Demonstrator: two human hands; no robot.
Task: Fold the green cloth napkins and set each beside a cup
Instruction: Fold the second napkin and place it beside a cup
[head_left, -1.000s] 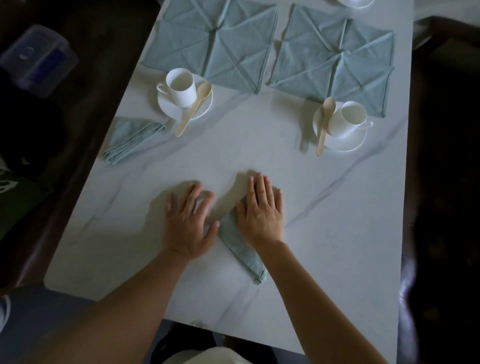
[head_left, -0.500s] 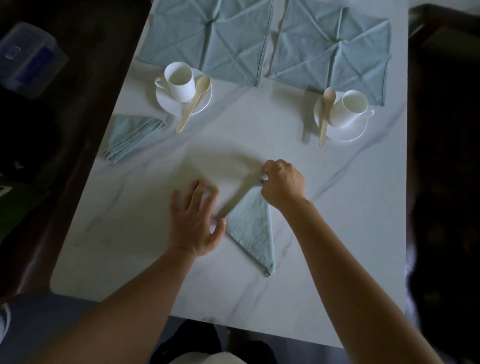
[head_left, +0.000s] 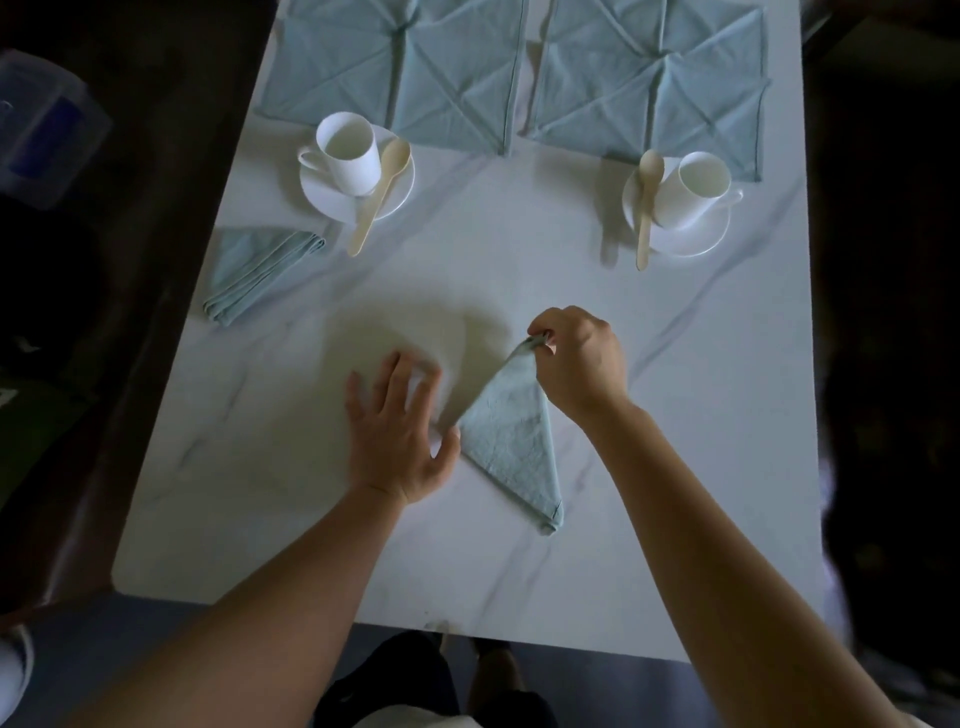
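A pale green napkin (head_left: 511, 441), folded into a narrow triangle, lies in the middle of the white marble table (head_left: 675, 415). My right hand (head_left: 576, 364) pinches its far tip, slightly raised. My left hand (head_left: 397, 436) lies flat with spread fingers on the table just left of it, the thumb at the cloth's left corner. Another folded napkin (head_left: 260, 270) lies at the table's left edge, near the left cup (head_left: 348, 153) on its saucer. The right cup (head_left: 691, 189) lies tilted on its saucer at the far right.
Two unfolded green napkins, one (head_left: 400, 67) beside the other (head_left: 654, 83), are spread flat at the far end. A wooden spoon (head_left: 379, 195) leans on the left saucer, another spoon (head_left: 647, 208) on the right one. A clear plastic box (head_left: 41, 124) sits off the table at left.
My right hand went from pressing flat on the napkin to pinching its far tip and lifting it. My left hand stayed flat beside the cloth.
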